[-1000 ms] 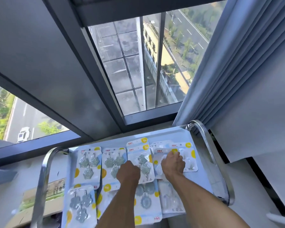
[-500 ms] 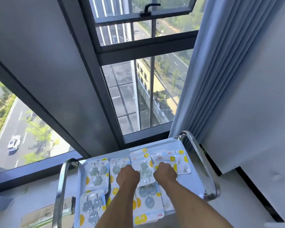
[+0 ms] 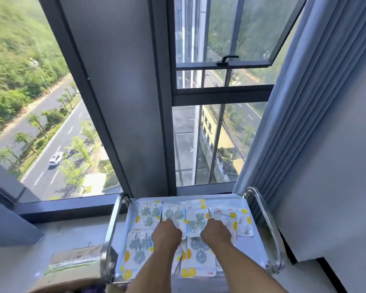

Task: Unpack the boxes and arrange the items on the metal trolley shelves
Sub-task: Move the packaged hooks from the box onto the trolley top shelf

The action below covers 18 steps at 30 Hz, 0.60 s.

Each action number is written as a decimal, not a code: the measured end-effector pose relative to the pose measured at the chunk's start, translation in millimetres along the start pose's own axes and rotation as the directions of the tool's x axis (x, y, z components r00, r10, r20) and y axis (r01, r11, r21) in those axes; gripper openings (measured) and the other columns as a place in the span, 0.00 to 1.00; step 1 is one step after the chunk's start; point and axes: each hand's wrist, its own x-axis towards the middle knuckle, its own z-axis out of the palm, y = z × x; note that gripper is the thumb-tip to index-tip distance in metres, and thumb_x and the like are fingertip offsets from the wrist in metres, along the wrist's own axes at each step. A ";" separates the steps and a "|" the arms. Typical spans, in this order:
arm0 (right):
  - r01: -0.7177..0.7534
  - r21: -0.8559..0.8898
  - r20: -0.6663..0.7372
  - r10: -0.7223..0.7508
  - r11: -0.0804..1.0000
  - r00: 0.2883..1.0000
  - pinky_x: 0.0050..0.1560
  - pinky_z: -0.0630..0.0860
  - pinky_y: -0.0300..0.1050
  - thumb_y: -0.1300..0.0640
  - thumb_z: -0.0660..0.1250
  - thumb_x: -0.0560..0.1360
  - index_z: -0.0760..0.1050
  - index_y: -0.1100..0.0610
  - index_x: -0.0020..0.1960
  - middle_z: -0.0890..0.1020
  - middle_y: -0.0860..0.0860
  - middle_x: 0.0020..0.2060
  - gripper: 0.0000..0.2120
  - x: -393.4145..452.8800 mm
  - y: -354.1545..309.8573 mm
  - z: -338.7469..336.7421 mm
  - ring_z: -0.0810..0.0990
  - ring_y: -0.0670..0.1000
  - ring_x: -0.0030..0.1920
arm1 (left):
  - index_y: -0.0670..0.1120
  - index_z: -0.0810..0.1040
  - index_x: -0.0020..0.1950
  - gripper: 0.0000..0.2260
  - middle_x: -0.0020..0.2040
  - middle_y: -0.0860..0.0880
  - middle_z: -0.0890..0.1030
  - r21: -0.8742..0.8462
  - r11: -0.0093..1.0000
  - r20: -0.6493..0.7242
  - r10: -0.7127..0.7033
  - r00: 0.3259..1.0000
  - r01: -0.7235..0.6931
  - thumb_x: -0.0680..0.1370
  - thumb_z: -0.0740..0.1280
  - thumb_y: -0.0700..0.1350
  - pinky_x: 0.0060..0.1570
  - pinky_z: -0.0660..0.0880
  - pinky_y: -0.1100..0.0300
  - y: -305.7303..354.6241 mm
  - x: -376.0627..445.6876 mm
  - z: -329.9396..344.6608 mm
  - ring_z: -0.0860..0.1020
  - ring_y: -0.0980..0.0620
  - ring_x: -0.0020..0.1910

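Resting side by side on the top shelf of the shiny metal trolley (image 3: 237, 199), both hands lie knuckles-up over flat blister packs of hooks. The left hand (image 3: 167, 232) has its fingers curled down onto the white-and-yellow card pack of grey flower-shaped hooks (image 3: 173, 214) in the back row; whether it pinches that pack or only presses it, I cannot tell. The right hand (image 3: 216, 232) is likewise curled, its fingers hidden beneath it, between the middle pack of grey hooks (image 3: 195, 218) and the overlapping packs of clear hooks (image 3: 239, 220) at the right; its grip cannot be made out either. Further packs lie in a front row, one of grey flower hooks (image 3: 138, 248) at the left and one of round grey hooks (image 3: 199, 256) between the forearms. A brown cardboard box (image 3: 76, 261) sits left of the trolley's curved handle. A grey pleated curtain (image 3: 294, 102) hangs at the right of the dark-framed window (image 3: 135, 102).
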 end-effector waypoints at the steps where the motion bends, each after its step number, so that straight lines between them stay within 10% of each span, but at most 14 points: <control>1: 0.020 -0.003 -0.001 -0.020 1.000 1.000 0.56 0.75 0.46 0.58 0.60 0.77 0.73 0.55 0.64 0.76 0.54 0.61 0.16 -8.8 -6.8 1.0 0.77 0.55 0.62 | 0.46 0.73 0.62 0.13 0.61 0.45 0.77 0.004 1.000 -0.017 -0.021 1.000 0.021 0.78 0.60 0.44 0.53 0.74 0.55 -11.0 -11.3 -1.9 0.77 0.45 0.59; 18: 0.206 -0.108 0.178 -0.185 0.973 0.967 0.43 0.71 0.45 0.59 0.62 0.77 0.72 0.58 0.63 0.77 0.55 0.57 0.15 -104.9 -145.7 114.6 0.78 0.57 0.55 | 0.46 0.76 0.61 0.14 0.60 0.42 0.77 -0.081 0.945 -0.119 -0.326 0.938 0.318 0.77 0.63 0.48 0.56 0.75 0.52 -226.4 -54.1 -29.6 0.77 0.43 0.59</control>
